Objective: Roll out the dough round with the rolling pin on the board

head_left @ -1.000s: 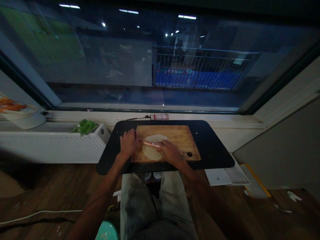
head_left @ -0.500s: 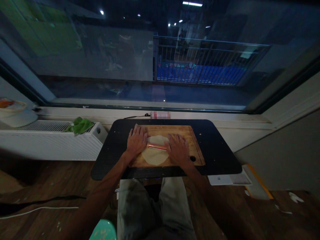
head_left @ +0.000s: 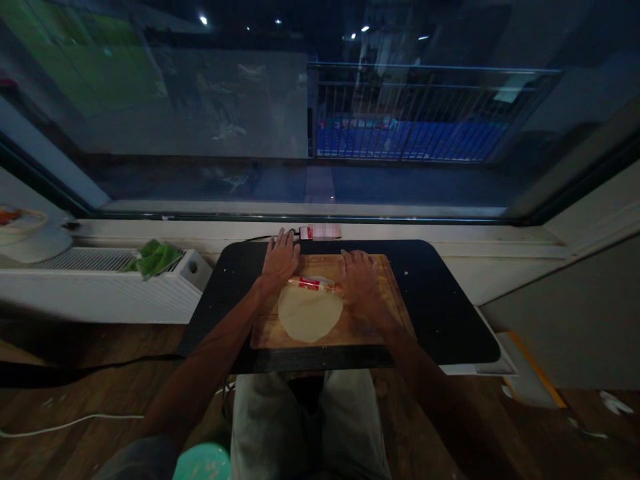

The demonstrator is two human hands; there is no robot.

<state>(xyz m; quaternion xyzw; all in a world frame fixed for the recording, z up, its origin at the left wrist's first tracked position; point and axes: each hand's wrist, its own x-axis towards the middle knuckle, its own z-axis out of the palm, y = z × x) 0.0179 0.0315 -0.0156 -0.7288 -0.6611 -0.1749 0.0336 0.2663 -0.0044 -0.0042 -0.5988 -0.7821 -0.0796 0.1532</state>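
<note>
A round, flat sheet of pale dough [head_left: 310, 315] lies on a wooden cutting board [head_left: 360, 331] set on a black table [head_left: 440, 307]. Across the dough's far edge lies a thin rolling pin with a red label [head_left: 313, 285]. My left hand [head_left: 280, 259] rests flat on the pin's left end, fingers stretched out toward the window. My right hand [head_left: 357, 275] lies flat on the pin's right end, fingers also extended.
A white radiator [head_left: 100, 283] stands to the left with a green cloth [head_left: 153, 258] on it. A white bowl [head_left: 23, 233] sits at the far left. A window sill and dark window run behind the table. A teal stool [head_left: 205, 461] and white cable [head_left: 60, 425] are on the wooden floor.
Both hands have pushed the rolling pin away from me, from the dough's middle to its far edge. The fingers have stretched out flat. More of the dough now shows.
</note>
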